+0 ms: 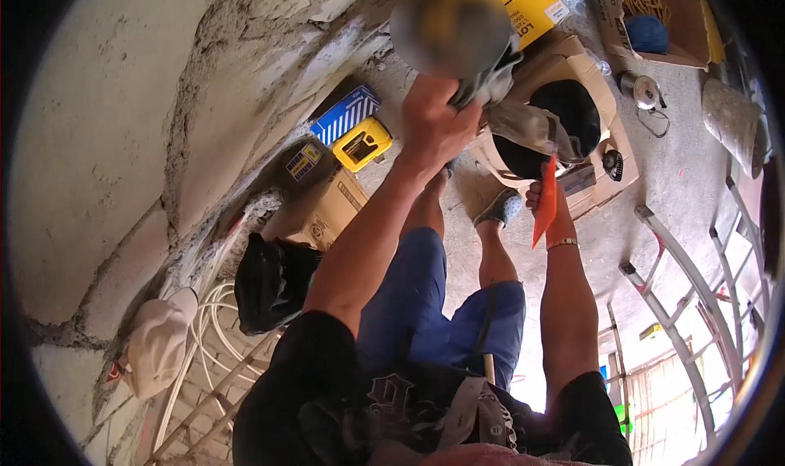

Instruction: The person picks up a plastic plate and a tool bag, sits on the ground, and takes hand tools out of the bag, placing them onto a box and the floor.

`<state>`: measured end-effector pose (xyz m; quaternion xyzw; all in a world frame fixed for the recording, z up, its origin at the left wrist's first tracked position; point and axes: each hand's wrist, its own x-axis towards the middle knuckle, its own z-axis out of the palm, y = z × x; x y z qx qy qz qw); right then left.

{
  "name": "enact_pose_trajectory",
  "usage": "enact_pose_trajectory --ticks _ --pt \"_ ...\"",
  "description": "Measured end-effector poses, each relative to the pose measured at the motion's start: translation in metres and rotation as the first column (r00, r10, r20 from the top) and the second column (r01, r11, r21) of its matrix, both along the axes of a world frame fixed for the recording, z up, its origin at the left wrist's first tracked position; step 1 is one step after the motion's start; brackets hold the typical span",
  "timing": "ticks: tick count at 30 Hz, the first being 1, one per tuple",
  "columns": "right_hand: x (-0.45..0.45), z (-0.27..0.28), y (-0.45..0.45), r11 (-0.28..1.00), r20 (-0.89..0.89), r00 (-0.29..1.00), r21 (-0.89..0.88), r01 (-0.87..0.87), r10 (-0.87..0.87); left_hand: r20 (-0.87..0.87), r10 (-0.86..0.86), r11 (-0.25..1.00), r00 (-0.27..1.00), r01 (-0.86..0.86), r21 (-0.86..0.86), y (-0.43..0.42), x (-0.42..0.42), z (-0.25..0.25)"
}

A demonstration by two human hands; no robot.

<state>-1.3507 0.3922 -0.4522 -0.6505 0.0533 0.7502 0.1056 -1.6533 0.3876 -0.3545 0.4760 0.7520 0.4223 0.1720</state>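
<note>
At near right, the right hand (533, 197) grasps an orange piece (546, 210), whose narrow end could snag the grey bag (526, 127) beside it; farther left, the left hand (440, 124) clutches grey material (493, 83), which a slack grip could drop toward the cardboard box (572, 51).

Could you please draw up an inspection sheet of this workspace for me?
Surface: grey floor, brightly lit towards the lower right.
Job's things: grey item, partly blurred; orange piece; open cardboard box with a black round item.
Clutter: yellow case and blue box near the wall; black bag.
Hands: left hand closed on the grey item; right hand grips the orange piece.
Cables: white coil, cable or tubing unclear.
Surroundings: cracked wall on the left, ladder on the right.
</note>
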Motion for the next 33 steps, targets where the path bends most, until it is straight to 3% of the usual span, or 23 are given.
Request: enact_pose_trajectory --ticks 2,3,5,7,9,10,11,14,15,17,18,20,21,22,27,29,32,33 --pt "0.003 -0.014 -0.004 0.98 0.092 0.977 -0.075 -0.184 0.191 0.062 0.012 1.0 0.998 -0.011 -0.025 -0.034 -0.004 0.026" --pt "0.003 -0.016 -0.007 0.979 0.091 0.976 -0.071 -0.191 0.197 0.083 0.008 1.0 0.997 -0.007 -0.024 -0.055 -0.007 0.039" --pt "-0.001 -0.015 -0.012 0.953 0.254 0.919 -0.044 -0.301 0.302 -0.083 -0.08 0.99 0.993 0.07 -0.119 -0.099 -0.012 0.067" --pt "-0.006 -0.003 -0.012 0.926 0.281 0.884 -0.059 -0.373 0.374 0.072 0.069 0.918 0.995 -0.035 -0.395 -0.142 -0.008 0.082" --pt "-0.006 0.009 -0.02 0.872 0.344 0.809 -0.069 -0.485 0.477 0.077 0.099 0.902 0.992 -0.057 -0.429 -0.167 -0.003 0.094" --pt "-0.006 0.026 -0.021 0.798 0.296 0.764 0.008 -0.602 0.573 0.077 0.12 0.884 0.99 -0.071 -0.463 -0.18 -0.001 0.098" --pt "-0.011 0.04 -0.024 0.83 0.285 0.79 -0.035 -0.557 0.542 0.078 0.128 0.888 0.989 -0.079 -0.453 -0.196 -0.001 0.099" --pt "0.006 0.051 -0.042 0.664 0.294 0.63 -0.02 -0.748 0.719 0.069 0.145 0.874 0.987 -0.095 -0.477 -0.257 0.002 0.09" --pt "-0.005 0.076 -0.043 0.695 0.267 0.667 -0.014 -0.719 0.695 0.096 0.201 0.857 0.975 -0.128 -0.5 -0.281 0.007 0.088" --pt "0.04 0.052 -0.067 0.306 0.358 0.393 0.276 -0.911 0.847 0.127 0.265 0.836 0.956 -0.162 -0.523 -0.301 0.017 0.101" --pt "0.017 0.094 -0.055 0.209 0.354 0.223 0.079 -0.975 0.908 0.084 0.246 0.814 0.966 -0.158 -0.559 -0.303 0.02 0.113" --pt "0.038 0.097 -0.069 0.125 0.399 0.171 0.139 -0.982 0.901 -0.006 0.164 0.797 0.986 -0.136 -0.589 -0.327 0.029 0.122" --pt "0.045 0.104 -0.074 0.044 0.436 0.126 0.194 -0.98 0.891 -0.008 0.174 0.795 0.985 -0.145 -0.589 -0.334 0.035 0.126" --pt "0.053 0.109 -0.076 0.012 0.401 0.061 0.125 -0.992 0.914 0.01 0.213 0.774 0.977 -0.163 -0.612 -0.344 0.044 0.132" --pt "0.101 0.141 -0.065 -0.146 0.457 -0.035 0.209 -0.967 0.889 -0.003 0.231 0.767 0.973 -0.184 -0.614 -0.372 0.085 0.164" --pt "0.142 0.14 -0.059 -0.383 0.605 -0.065 0.413 -0.827 0.793 -0.029 0.206 0.78 0.978 -0.182 -0.599 -0.388 0.106 0.183" --pt "0.148 0.217 -0.038 -0.105 0.53 0.019 0.204 -0.973 0.848 -0.056 0.213 0.775 0.975 -0.204 -0.598 -0.403 0.135 0.222" --pt "0.159 0.229 -0.035 -0.113 0.533 0.023 0.221 -0.969 0.846 -0.075 0.202 0.79 0.977 -0.208 -0.576 -0.405 0.141 0.231"
